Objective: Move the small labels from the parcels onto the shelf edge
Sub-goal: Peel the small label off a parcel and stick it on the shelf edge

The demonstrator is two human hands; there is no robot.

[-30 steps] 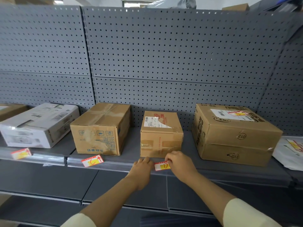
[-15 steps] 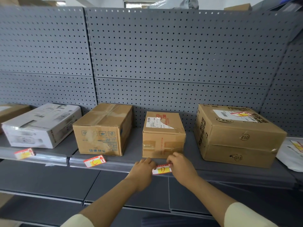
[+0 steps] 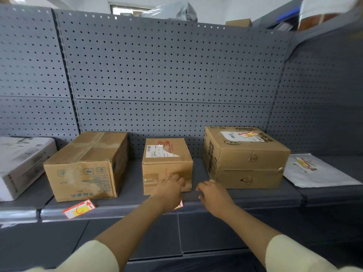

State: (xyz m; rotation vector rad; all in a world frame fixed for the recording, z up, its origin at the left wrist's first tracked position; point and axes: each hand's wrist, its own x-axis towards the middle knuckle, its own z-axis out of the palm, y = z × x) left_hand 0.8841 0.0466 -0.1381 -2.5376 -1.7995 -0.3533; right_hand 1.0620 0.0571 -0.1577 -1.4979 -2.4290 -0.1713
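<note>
Both hands empty. Left hand (image 3: 170,190) fingers loosely spread over small brown cardboard parcel (image 3: 167,165); red-and-yellow small label (image 3: 179,205) stuck on grey metal shelf edge (image 3: 255,210), mostly hidden under the wrist. Right hand (image 3: 213,195) spread, free. Next label (image 3: 248,135) sits atop large brown cardboard box (image 3: 245,156): judge reach right, peel from a corner, slowly, avoid tearing.

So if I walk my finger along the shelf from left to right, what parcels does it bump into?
White box → big brown box → small brown box → tall brown box → flat white mailer bag.
</note>
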